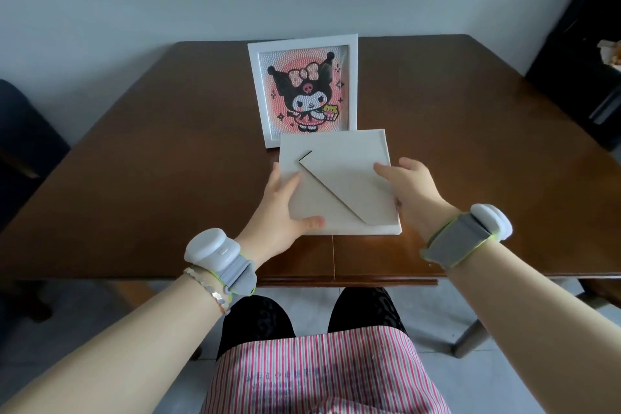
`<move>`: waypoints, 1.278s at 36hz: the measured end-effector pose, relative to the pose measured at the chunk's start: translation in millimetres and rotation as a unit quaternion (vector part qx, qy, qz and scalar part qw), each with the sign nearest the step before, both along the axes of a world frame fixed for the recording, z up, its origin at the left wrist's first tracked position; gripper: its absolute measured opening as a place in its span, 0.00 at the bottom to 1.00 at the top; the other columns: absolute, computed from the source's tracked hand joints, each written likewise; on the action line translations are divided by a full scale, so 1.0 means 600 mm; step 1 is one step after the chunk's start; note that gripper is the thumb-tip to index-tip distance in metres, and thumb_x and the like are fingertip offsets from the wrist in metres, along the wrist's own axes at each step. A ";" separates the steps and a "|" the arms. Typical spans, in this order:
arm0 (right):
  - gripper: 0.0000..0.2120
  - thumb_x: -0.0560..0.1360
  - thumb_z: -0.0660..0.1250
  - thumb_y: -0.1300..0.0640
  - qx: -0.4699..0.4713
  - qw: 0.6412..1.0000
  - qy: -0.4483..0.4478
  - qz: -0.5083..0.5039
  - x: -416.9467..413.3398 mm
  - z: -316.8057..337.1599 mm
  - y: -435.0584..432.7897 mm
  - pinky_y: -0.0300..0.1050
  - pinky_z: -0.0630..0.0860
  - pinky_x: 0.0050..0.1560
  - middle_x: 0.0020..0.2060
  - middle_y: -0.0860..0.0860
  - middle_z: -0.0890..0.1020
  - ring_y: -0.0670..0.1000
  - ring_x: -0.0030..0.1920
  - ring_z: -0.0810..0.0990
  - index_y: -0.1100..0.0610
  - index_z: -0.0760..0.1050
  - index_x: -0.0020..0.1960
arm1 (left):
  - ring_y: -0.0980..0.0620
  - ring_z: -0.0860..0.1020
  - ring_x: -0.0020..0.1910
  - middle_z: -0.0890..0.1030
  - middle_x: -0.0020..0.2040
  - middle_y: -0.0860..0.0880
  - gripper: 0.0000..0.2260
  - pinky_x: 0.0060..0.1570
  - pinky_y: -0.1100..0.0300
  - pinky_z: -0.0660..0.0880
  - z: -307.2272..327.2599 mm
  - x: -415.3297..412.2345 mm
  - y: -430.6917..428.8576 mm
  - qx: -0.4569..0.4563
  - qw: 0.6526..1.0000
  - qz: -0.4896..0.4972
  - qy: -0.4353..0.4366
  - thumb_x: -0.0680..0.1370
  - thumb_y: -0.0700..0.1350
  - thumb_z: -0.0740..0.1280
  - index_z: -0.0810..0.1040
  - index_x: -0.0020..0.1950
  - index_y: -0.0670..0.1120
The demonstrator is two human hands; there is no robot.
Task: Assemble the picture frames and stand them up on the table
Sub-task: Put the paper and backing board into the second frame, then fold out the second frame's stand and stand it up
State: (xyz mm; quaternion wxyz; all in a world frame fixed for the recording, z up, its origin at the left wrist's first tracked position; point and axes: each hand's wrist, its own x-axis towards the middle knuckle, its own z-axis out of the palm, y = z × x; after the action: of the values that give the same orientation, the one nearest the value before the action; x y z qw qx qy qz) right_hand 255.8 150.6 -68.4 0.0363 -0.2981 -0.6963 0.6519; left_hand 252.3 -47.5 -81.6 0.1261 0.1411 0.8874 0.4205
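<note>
A white picture frame (302,91) with a pink cartoon character picture stands upright at the middle back of the brown table (151,178). In front of it a second white frame (349,158) lies face down, its grey backboard up. A diagonal cardboard stand flap (336,191) on the backboard has its upper-left tip slightly lifted. My left hand (285,212) grips the face-down frame's left edge, thumb on its near edge. My right hand (406,185) holds the right edge, fingers resting on the backboard.
A dark chair (23,151) stands at the left of the table. Dark furniture (584,54) fills the right back corner. The table's near edge (336,279) is just above my knees. Both wrists wear white tracker bands.
</note>
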 end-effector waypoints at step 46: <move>0.08 0.76 0.66 0.59 -0.083 0.975 0.208 0.002 -0.040 0.059 -0.025 0.50 0.75 0.48 0.38 0.53 0.80 0.53 0.41 0.77 0.54 0.80 0.39 | 0.52 0.69 0.31 0.73 0.29 0.50 0.15 0.33 0.58 0.66 0.042 -0.089 0.003 0.280 0.923 0.254 0.072 0.77 0.50 0.65 0.73 0.32 0.48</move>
State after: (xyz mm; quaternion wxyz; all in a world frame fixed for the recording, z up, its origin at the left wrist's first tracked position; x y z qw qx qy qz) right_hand 231.6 135.4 -32.7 0.1536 -0.1567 -0.6174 0.7554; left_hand 198.9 -45.8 -56.3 -0.0936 -0.0297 0.7458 0.6589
